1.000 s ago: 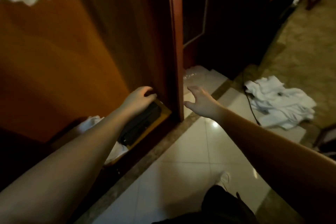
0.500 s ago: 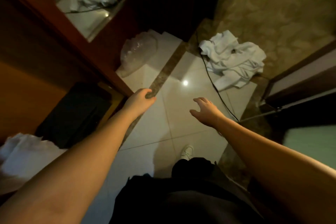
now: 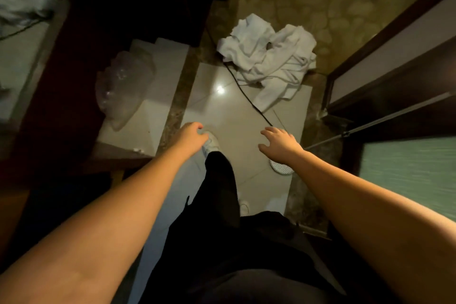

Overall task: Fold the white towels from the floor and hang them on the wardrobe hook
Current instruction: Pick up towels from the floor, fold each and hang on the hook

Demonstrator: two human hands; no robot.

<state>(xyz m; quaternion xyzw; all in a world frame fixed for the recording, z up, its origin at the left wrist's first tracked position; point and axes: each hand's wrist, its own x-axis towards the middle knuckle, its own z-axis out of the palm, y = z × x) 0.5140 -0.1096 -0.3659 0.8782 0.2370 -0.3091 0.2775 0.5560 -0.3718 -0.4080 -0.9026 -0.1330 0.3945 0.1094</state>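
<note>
Since prev frame, head view has swung further down & fwd: white towels (image 3: 269, 61) now sit nearer centre-top, and both arms reach out over the tile floor (image 3: 246, 116) instead of by the wardrobe door. Left hand (image 3: 191, 137) has fingers loosely curled, holding nothing, above a white shoe (image 3: 212, 143). Right hand (image 3: 280, 144) has fingers spread, empty, well short of the towels. Towels lie crumpled in a heap on the floor, straddling tile & carpet edge, a black cable (image 3: 246, 96) running under them. Clear plastic bag (image 3: 123, 86) lies crumpled at left; contents can't tell. Round floor drain (image 3: 281, 168) sits under right wrist.
</note>
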